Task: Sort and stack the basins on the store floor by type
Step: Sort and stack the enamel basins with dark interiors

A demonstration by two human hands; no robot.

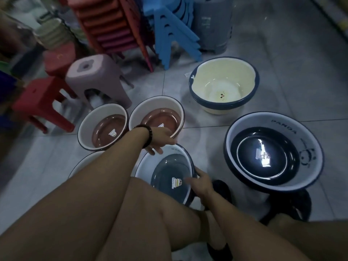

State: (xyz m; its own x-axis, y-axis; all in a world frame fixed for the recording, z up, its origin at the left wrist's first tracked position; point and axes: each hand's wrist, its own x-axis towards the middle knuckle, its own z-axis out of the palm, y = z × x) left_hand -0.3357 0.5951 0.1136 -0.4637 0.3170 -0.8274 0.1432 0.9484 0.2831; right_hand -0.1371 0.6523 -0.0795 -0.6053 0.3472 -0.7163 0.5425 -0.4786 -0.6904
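Crouching on the grey tiled floor [286, 76], a person holds a round white plastic basin with a slate-grey bottom and dark rim [169, 174] just in front of the knees, tilted toward the right. The left hand [160, 139], with a dark bead bracelet [147, 135] on its wrist, grips the basin's far rim with curled fingers. The right hand [200, 183] pinches the near right rim, thumb lying inside the wall and the other fingers hidden beneath. Whether the basin's underside touches the floor cannot be told.

Just beyond the left hand, two white-walled basins with pink-brown bottoms [158, 117] [103, 129] stand side by side, rims touching. A large white basin with a glossy navy bottom and a panda drawing [273, 153] sits to the right, near a dark sandal [293, 206]. Farther back stands a short stack of cream-yellow basins with dark blue rims [224, 85]. The rim of another white basin [82, 162] shows under the left forearm.

Along the floor's far edge stand a mauve plastic stool [94, 78], a red plastic stool [37, 102], a tall stack of red stools [113, 25], a stack of blue stools [173, 32] and a grey plastic bin [212, 25].
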